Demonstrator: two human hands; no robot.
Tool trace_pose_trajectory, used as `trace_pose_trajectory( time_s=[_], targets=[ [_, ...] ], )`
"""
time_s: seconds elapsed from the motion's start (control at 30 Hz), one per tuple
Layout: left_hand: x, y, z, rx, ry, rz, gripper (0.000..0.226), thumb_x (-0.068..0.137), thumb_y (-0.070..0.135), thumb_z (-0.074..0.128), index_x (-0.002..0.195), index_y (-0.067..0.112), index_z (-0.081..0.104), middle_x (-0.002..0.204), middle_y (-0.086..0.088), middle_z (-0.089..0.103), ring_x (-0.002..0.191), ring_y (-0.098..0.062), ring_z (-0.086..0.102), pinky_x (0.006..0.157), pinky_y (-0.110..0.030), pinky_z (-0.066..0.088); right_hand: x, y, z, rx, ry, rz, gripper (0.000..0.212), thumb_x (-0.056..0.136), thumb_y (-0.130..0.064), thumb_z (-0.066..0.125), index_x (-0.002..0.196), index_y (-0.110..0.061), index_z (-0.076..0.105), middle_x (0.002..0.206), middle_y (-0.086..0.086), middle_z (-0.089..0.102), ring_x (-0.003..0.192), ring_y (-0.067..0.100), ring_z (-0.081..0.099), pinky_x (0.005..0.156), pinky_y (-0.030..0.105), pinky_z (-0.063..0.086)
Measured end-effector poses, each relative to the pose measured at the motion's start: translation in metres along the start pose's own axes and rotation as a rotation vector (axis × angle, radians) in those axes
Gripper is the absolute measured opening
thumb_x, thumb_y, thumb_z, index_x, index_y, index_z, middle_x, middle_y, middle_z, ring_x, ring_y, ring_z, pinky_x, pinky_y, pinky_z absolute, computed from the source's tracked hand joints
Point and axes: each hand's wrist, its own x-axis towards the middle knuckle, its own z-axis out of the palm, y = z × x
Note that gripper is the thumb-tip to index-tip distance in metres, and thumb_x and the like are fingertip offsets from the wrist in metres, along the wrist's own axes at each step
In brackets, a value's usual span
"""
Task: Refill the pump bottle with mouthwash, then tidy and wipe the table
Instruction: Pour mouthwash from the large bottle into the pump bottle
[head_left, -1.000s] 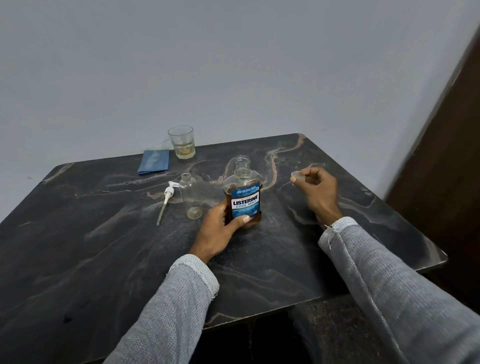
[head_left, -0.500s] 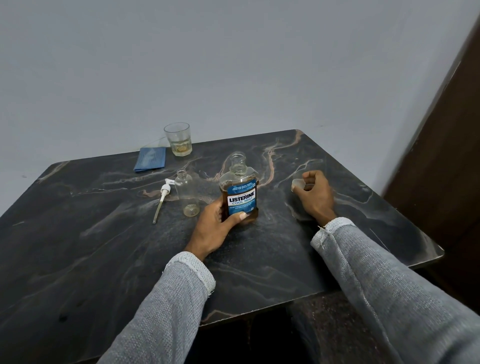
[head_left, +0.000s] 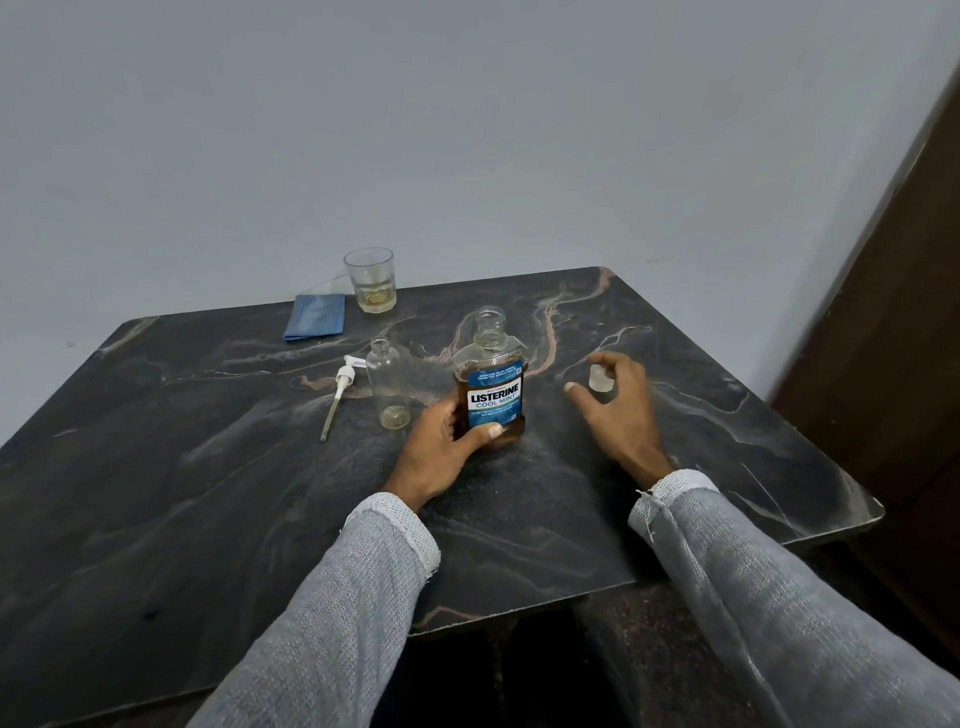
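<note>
An uncapped mouthwash bottle (head_left: 493, 397) with a blue label and brown liquid stands upright mid-table. My left hand (head_left: 439, 452) grips its lower part, thumb across the front. The small clear cap (head_left: 599, 378) stands on the table to the bottle's right. My right hand (head_left: 626, 415) hovers over it with fingers spread, the thumb apart from the cap. The empty clear pump bottle (head_left: 387, 387) stands just left of the mouthwash bottle. Its white pump head with tube (head_left: 338, 392) lies on the table further left.
A folded blue cloth (head_left: 315, 317) lies at the back edge of the dark marble table (head_left: 208, 493). Beside it stands a glass (head_left: 371, 280) with a little yellowish liquid. A dark wooden panel (head_left: 893, 312) rises at the right.
My right hand lowered the cap to the table and opened its fingers off it. My left hand kept its hold on the mouthwash bottle.
</note>
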Motion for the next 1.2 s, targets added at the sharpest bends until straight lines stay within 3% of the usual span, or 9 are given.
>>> trace_pose_trajectory(
  time_s=[0.2,0.33,0.47,0.63,0.8,0.97,1.07,1.2],
  targets=[
    [0.000,0.005,-0.004,-0.004,-0.050,-0.033,0.051,0.081,0.011,0.075,0.128,0.017,0.056,0.124,0.000,0.066,0.116,-0.011,0.061,0.103,-0.031,0.047,-0.017,-0.030,0.014,0.077,-0.278,-0.078,0.060,0.082,-0.027,0.074,0.133,-0.029,0.041,0.134,-0.005,0.045,0.122,0.009,0.043,0.102,0.030,0.037],
    [-0.002,0.009,-0.014,-0.002,-0.124,-0.069,0.054,0.079,0.008,0.077,0.124,0.025,0.054,0.120,0.010,0.065,0.112,-0.001,0.061,0.095,-0.018,0.049,-0.019,-0.045,0.022,0.130,-0.425,-0.111,0.076,0.080,-0.029,0.077,0.141,-0.026,0.032,0.139,-0.004,0.045,0.128,0.010,0.042,0.105,0.029,0.037],
    [-0.017,0.006,-0.034,-0.011,-0.126,-0.111,0.057,0.080,0.010,0.076,0.131,0.019,0.053,0.129,0.003,0.062,0.119,-0.007,0.058,0.100,-0.022,0.047,-0.019,-0.050,0.031,0.170,-0.439,-0.078,0.077,0.078,-0.034,0.078,0.140,-0.026,0.033,0.132,-0.011,0.049,0.122,0.004,0.046,0.089,0.012,0.042],
    [-0.038,0.004,-0.067,0.016,-0.003,-0.031,0.035,0.083,0.016,0.073,0.117,0.023,0.064,0.110,0.002,0.072,0.104,-0.010,0.068,0.088,-0.023,0.054,-0.020,-0.053,0.045,0.284,-0.430,-0.017,0.071,0.075,-0.035,0.079,0.133,-0.022,0.042,0.127,-0.003,0.060,0.117,0.011,0.059,0.097,0.035,0.051],
    [-0.036,0.008,-0.088,-0.052,0.289,0.062,0.013,0.085,0.013,0.071,0.096,0.021,0.069,0.084,0.000,0.074,0.076,-0.016,0.070,0.067,-0.017,0.052,-0.017,-0.052,0.053,0.319,-0.392,0.019,0.071,0.071,-0.037,0.080,0.131,-0.020,0.046,0.123,-0.003,0.064,0.111,0.009,0.062,0.096,0.037,0.053],
    [-0.021,0.006,-0.096,-0.008,0.497,0.128,0.024,0.086,0.017,0.071,0.107,0.024,0.062,0.093,-0.001,0.068,0.083,-0.007,0.063,0.076,-0.020,0.053,-0.013,-0.053,0.054,0.336,-0.404,0.020,0.077,0.066,-0.040,0.081,0.130,-0.017,0.046,0.121,0.000,0.065,0.111,0.011,0.064,0.094,0.035,0.054],
    [-0.014,0.005,-0.094,0.031,0.508,0.133,0.042,0.084,0.024,0.073,0.122,0.026,0.054,0.106,0.003,0.062,0.096,-0.004,0.061,0.080,-0.016,0.051,-0.011,-0.055,0.056,0.331,-0.393,0.010,0.076,0.063,-0.045,0.081,0.126,-0.020,0.046,0.119,-0.002,0.065,0.109,0.008,0.064,0.092,0.033,0.055],
    [-0.005,0.001,-0.089,0.045,0.450,0.114,0.055,0.082,0.028,0.074,0.131,0.029,0.047,0.122,0.009,0.055,0.115,-0.002,0.054,0.094,-0.022,0.049,-0.007,-0.058,0.059,0.306,-0.373,-0.034,0.070,0.067,-0.039,0.080,0.125,-0.025,0.045,0.121,-0.004,0.063,0.110,0.006,0.063,0.087,0.025,0.055]
  ],
)
